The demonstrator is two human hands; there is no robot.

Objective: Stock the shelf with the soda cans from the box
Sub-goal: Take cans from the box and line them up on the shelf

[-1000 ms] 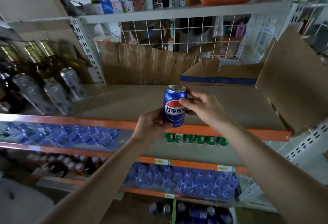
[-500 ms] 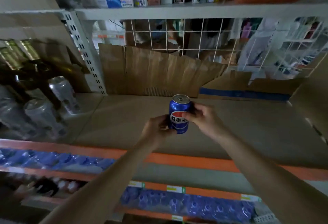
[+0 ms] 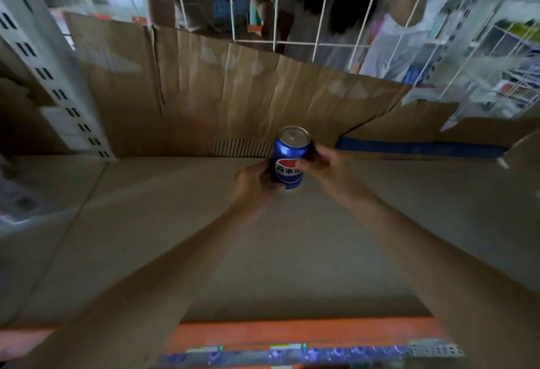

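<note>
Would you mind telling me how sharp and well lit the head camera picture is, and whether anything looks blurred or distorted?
Head view: dim and fairly flat light; the blue soda can held by the left hand and right hand is reasonably sharp at centre; the edges smear with motion blur, notably the wire grid and the perforated upright; wide-angle distortion bends the cardboard-lined shelf.

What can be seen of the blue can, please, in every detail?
The can is glossy blue metal with a silver top, its pull tab unopened. A round red, white and blue logo with white Chinese characters faces the camera. It stands roughly upright, deep over the cardboard-lined shelf. The left hand and right hand grip its sides; whether its base touches the shelf is unclear.
</note>
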